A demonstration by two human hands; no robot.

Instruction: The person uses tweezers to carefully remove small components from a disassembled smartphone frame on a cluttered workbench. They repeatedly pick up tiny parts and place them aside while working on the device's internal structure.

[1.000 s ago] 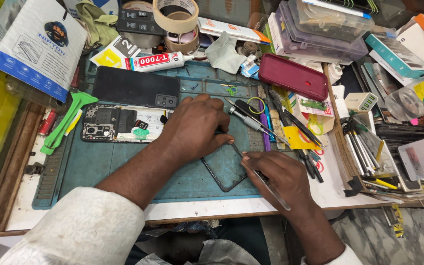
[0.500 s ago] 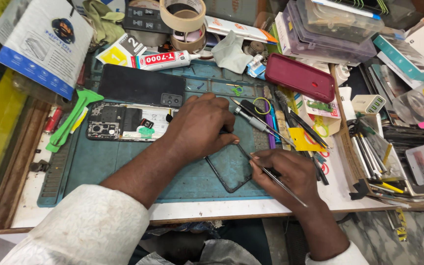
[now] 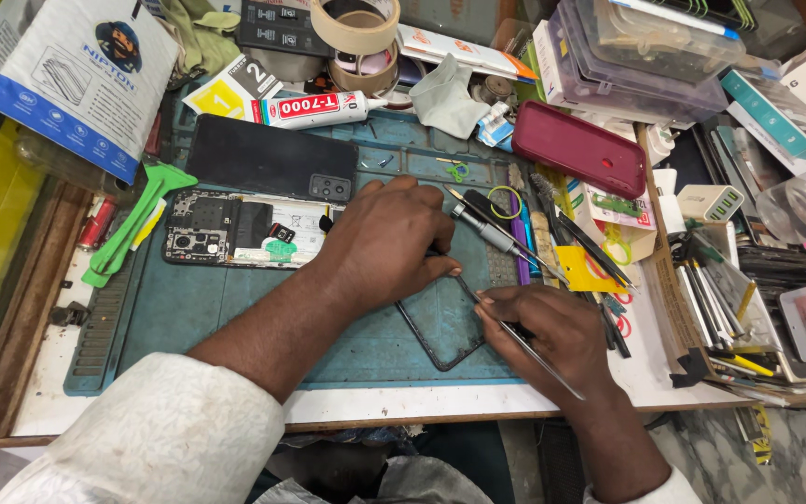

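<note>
My left hand (image 3: 389,238) lies flat on a thin black phone frame (image 3: 440,327) that rests on the teal work mat (image 3: 235,317), pressing its upper part down. My right hand (image 3: 552,331) grips a slim metal tool (image 3: 524,341) like a pen, its tip at the frame's right edge beside my left fingers. To the left of my left hand lies an opened phone body (image 3: 240,231) with its circuit parts showing. A black back cover (image 3: 268,159) lies just beyond it.
A green plastic pry tool (image 3: 132,224) lies at the mat's left edge. A glue tube (image 3: 314,107), tape rolls (image 3: 356,28) and a maroon phone case (image 3: 578,147) crowd the back. Screwdrivers and tweezers (image 3: 506,238) lie right of the mat, with boxes and clutter beyond.
The view has shifted slightly. My right hand has worked the metal tool a little along the frame's right edge while my left hand stays pressed on it.
</note>
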